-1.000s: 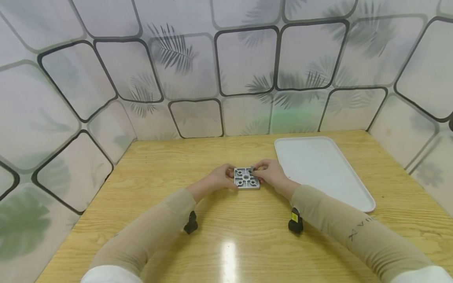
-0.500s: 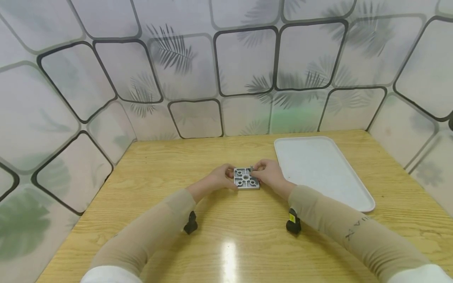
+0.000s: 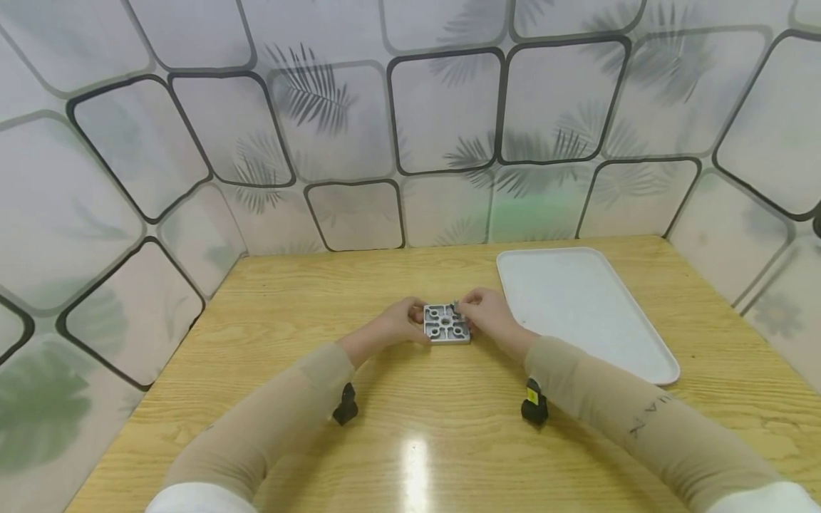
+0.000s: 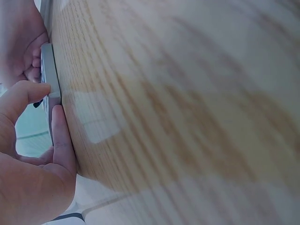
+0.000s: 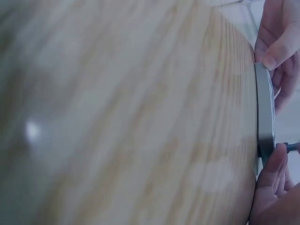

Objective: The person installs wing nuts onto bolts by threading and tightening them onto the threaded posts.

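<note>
A square grey metal plate (image 3: 442,332), with ribs and round holes on its upper face, lies flat at the middle of the table. My left hand (image 3: 399,324) grips its left side between thumb and fingers. At the plate's far right corner, my right hand (image 3: 492,313) pinches a small screw (image 3: 456,306) between thumb and fingertips. Part of the screw's dark shank (image 5: 291,147) shows in the right wrist view; its lower end is hard to make out. In the left wrist view the plate's edge (image 4: 51,70) appears side-on, close to the tabletop.
A white tray (image 3: 586,313) stands to the right of my right hand on the wooden table (image 3: 308,285). Patterned curtain walls (image 3: 346,142) border the back and sides. Black wrist camera mounts (image 3: 534,402) hang under both sleeves.
The screw's visible part above the plate looks shorter. My right hand and forearm have shifted only slightly; the left hand and the plate stay in place.
</note>
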`<state>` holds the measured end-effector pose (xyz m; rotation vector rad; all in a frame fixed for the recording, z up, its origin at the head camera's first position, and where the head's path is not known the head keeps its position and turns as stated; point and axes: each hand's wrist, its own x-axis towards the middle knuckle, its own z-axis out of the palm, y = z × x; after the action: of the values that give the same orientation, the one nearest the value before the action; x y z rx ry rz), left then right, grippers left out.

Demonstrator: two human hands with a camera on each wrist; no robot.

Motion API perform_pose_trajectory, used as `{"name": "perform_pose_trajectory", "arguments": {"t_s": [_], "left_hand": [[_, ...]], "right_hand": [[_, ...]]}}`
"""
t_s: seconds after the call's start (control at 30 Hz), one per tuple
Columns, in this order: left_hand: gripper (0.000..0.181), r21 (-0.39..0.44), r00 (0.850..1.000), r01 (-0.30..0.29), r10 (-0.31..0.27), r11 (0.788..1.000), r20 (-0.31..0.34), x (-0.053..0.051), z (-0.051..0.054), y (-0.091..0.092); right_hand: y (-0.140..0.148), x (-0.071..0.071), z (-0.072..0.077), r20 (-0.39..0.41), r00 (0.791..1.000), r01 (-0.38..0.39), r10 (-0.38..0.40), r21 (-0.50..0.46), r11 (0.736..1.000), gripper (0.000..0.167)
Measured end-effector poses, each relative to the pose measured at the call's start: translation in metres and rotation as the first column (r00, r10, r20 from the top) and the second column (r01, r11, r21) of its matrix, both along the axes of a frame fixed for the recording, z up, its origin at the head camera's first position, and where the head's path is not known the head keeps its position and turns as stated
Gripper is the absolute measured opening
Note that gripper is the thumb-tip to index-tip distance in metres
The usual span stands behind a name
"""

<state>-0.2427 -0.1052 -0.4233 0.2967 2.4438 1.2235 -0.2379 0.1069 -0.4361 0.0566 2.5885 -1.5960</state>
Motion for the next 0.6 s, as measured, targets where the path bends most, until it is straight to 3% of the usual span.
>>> {"name": "perform_pose_trajectory", "arguments": {"t_s": [0.17, 0.6], "left_hand": [[0.081, 0.006, 1.0, -0.003, 0.003, 1.0, 0.0, 0.001, 0.001, 0.0], [0.082, 0.024, 1.0, -0.009, 0.008, 1.0, 0.01, 0.002, 0.001, -0.001]], "right_hand": [[0.005, -0.002, -0.001, 0.017, 0.999, -0.032, 0.034, -0.126, 0.992, 0.03], [0.011, -0.008, -0.008, 0.049, 0.995, -0.082, 0.09, -0.143, 0.986, 0.033]]}}
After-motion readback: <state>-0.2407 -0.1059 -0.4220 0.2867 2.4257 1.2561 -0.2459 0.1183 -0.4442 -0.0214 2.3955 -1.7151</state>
